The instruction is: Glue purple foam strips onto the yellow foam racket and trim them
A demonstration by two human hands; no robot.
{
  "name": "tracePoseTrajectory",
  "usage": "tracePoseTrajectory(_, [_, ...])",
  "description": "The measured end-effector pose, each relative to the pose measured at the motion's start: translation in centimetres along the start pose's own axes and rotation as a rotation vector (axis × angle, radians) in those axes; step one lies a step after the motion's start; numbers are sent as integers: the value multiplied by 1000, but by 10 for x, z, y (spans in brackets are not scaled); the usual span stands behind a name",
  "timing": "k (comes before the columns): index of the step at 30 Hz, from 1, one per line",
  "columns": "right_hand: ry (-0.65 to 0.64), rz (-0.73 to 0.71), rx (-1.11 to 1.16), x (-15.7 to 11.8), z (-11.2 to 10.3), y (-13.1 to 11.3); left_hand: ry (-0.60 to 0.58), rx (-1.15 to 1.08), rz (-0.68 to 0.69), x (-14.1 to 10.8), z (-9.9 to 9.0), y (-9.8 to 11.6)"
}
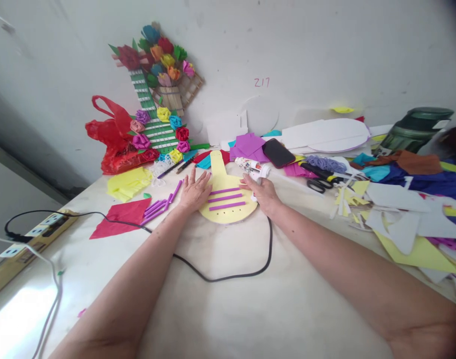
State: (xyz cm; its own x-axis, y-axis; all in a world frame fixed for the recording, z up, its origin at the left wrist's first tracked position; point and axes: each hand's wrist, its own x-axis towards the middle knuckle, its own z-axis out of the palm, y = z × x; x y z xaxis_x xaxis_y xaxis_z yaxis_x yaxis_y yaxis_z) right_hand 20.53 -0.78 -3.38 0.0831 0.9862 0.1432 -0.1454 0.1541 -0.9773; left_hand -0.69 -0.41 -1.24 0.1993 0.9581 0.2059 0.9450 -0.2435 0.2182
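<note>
Across table (220, 319), blk cord (228, 277) loops nr yel cutout (228, 184) & R hand (264, 196).

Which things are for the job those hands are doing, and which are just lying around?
Probably for the job:
yellow paddle-shaped piece, left hand at its edge
three purple strips on it
loose purple sticks
white tool, likely a glue gun, in the right hand

Probably just lying around:
red plastic bag
black phone-like thing
dark green container

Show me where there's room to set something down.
The widest bare patch lies between left forearm and right forearm, this side of the black cord. Pink scrap aside, another lies between white cable and left forearm. Paper scraps and scissors crowd the right.
</note>
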Motion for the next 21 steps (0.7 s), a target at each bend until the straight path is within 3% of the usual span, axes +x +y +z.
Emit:
tracePoseTrajectory(9, [15, -118, -187, 0, -2, 5, 15, 145, 33, -3, 0, -16])
tracePoseTrajectory(15, [-7, -125, -189, 1, -3, 7, 137, 255, -36, -13, 6, -1])
tracePoseTrajectory(21, [-20, -127, -187, 0, -3, 6, 170, 286, -55, -14, 13, 9])
